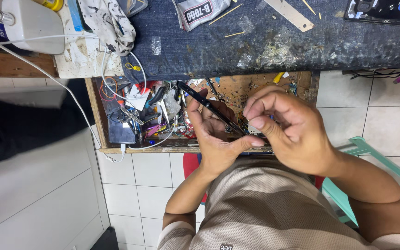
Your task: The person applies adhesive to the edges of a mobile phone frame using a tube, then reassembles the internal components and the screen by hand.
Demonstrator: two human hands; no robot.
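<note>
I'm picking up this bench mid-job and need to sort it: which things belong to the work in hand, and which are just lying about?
In hand:
- left hand holding the black tweezers
- right hand, fingers pinched beside the tweezers' lower end; any part held is too small to tell

Lying about:
- open wooden drawer of tools and wires
- smartphone in it
- white cable
- glue packet
- metal ruler
- stained cloth

- Phone frame (211,109) in the left hand (216,139): thin, black, glossy, looks like plastic or coated metal
- Worktop (255,46): covered with dark blue denim-like cloth, rough, crusted with pale dried glue and crumbs
- Drawer (96,115): bare wood, worn and scuffed
- Ruler (289,15): matt brushed metal
- Rag (107,23): whitish cloth, stained dark
- Floor (140,185): smooth white tiles, slightly glossy
- Shirt (260,208): beige knit cloth, matt, fine textured weave
</note>
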